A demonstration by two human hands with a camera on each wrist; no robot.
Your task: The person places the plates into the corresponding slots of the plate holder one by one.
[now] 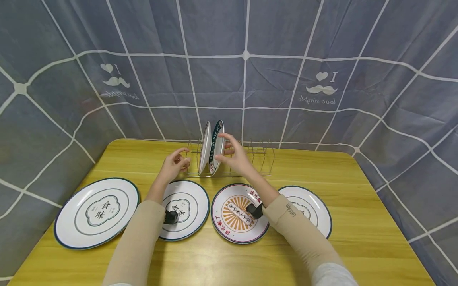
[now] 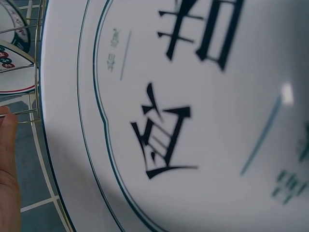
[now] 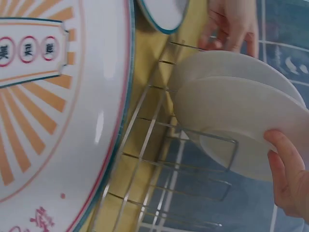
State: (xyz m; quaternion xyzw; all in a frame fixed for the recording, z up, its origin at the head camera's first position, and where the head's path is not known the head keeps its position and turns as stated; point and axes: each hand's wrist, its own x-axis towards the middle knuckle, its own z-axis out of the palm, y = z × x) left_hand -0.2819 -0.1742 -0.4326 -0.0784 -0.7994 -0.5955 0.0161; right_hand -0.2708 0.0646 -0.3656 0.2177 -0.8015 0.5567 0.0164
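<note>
From my remote seat, I find the banded plate (image 1: 214, 147) standing on edge in the left part of the rack (image 1: 269, 161). It is a smooth, glossy white disc with a dark green strip of lettering along its rim. Seen nearly edge-on, its longest line runs upward, the top tipped slightly right; my right wrist view shows a plain pale underside with a round foot. The right hand (image 1: 236, 157) curves its thumb and fingers against this plate; I can't tell whether they grip it or only touch. Just left, a second plate (image 1: 204, 151) stands on edge too, leaning the same way.

The left hand (image 1: 171, 165) has bent fingers at the rack's left end, and I cannot tell whether they hold its wire. The rack is thin, shiny metal wire, long from side to side.

Nearer me, four plates lie flat on the yellow wood-grained tabletop (image 1: 372, 238): a large lettered plate (image 1: 82, 214), a smaller lettered plate (image 1: 195, 206), a sunburst plate (image 1: 229, 222) with orange rays, and a rightmost plate (image 1: 316, 210) partly under the right sleeve (image 1: 307, 238). Behind hangs a creased grey-blue curtain (image 1: 275, 79) with white grid lines.
</note>
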